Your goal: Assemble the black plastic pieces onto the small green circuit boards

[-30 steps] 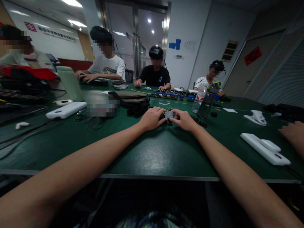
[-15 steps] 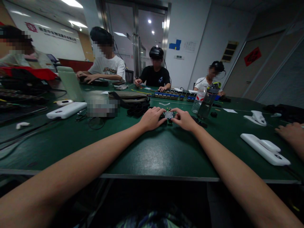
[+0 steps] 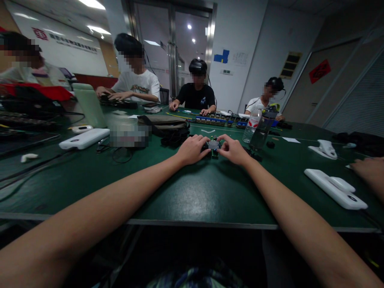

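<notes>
Between my two hands, over the green table [image 3: 192, 192], is a small green circuit board with a grey metal plate [image 3: 213, 145] on it. My left hand [image 3: 193, 149] grips its left side between thumb and fingers. On the opposite side, my right hand [image 3: 232, 149] holds the board with thumb and forefinger. Small dark parts lie just right of my right hand, and a black strap heap [image 3: 174, 139] is left of my left hand.
A clear bottle [image 3: 252, 126] and a dark bottle [image 3: 263, 130] stand right of my hands. White devices [image 3: 334, 188] lie at the right, near another person's hand [image 3: 369, 172]. A bag [image 3: 163, 123], green flask [image 3: 89, 105] and white power bank [image 3: 85, 139] are left. Several people sit around the table.
My right fingers have shifted slightly at the board's edge; my left hand has stayed put. Across the table, a person's hand has lowered, and the hand at the far right has moved slightly.
</notes>
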A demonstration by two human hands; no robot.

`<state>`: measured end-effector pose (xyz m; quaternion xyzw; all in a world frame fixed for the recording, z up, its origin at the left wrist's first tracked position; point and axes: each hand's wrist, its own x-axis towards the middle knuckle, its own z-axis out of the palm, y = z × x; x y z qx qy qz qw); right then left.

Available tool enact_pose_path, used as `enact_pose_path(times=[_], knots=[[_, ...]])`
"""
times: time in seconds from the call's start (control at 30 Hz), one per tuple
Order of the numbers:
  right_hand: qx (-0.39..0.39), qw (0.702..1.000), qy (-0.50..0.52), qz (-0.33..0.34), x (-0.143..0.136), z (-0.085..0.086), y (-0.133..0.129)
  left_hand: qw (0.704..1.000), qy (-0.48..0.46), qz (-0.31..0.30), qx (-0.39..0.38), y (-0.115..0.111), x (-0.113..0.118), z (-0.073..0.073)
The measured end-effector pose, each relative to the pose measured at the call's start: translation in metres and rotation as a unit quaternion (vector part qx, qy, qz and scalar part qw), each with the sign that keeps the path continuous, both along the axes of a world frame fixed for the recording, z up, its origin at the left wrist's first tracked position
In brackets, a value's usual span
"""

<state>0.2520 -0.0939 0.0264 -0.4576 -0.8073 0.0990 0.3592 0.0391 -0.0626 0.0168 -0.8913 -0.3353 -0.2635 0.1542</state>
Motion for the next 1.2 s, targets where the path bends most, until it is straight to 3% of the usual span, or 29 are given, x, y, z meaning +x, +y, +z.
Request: enact_pose_path(times=[1.2], knots=[[-0.005, 1.0, -0.02, -0.009, -0.0034, 0.0017, -0.0013, 0.999, 0.037, -0.013, 0.007, -0.0013, 0.0, 0.0023]])
